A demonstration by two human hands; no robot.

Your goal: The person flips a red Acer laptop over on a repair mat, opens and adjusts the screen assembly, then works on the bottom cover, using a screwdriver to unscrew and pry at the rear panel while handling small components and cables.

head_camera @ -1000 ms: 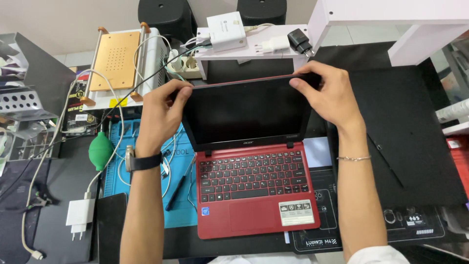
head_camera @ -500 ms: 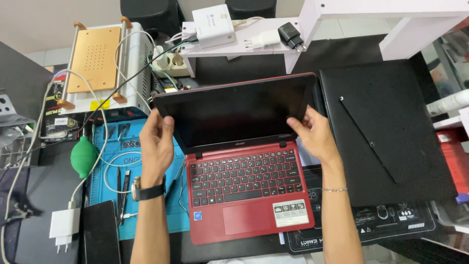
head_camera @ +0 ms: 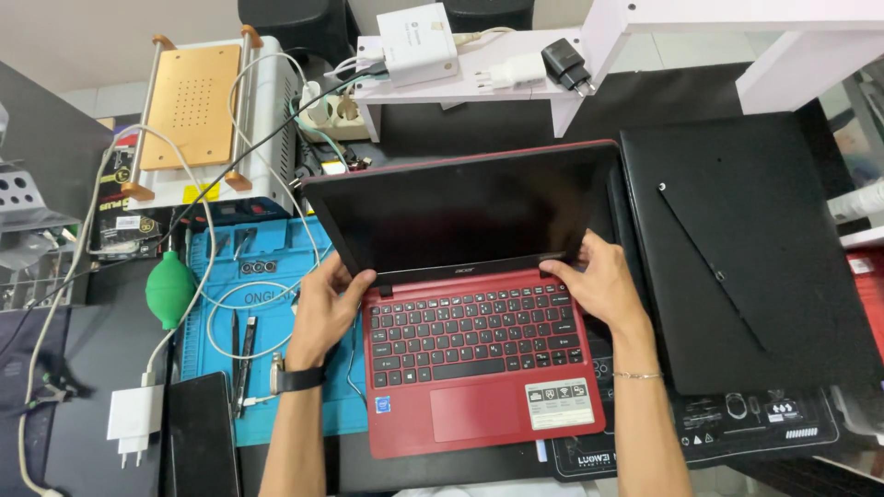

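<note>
Both hands, left hand (head_camera: pixel 324 304) and right hand (head_camera: pixel 597 281), have slid down, gripping the red laptop (head_camera: pixel 470 304) screen's bottom corners.

Laptop (head_camera: pixel 479 313) centre – mat (head_camera: pixel 216 276) left, panel (head_camera: pixel 737 248) right, shelf (head_camera: pixel 479 83) behind.

An open red laptop with a dark, blank screen (head_camera: pixel 470 304) sits in the middle of the surface. The left hand (head_camera: pixel 324 308) grips the screen's lower left corner near the hinge (a black wristband sits on that wrist), and the right hand (head_camera: pixel 599 283) grips the lower right corner. Left of the laptop lies a blue rubber work mat (head_camera: pixel 216 313) with white cables looped over it; beyond the mat's left edge rests a green rubber blower bulb (head_camera: pixel 169 293). Right of the laptop lies a flat black panel (head_camera: pixel 746 248).
</note>
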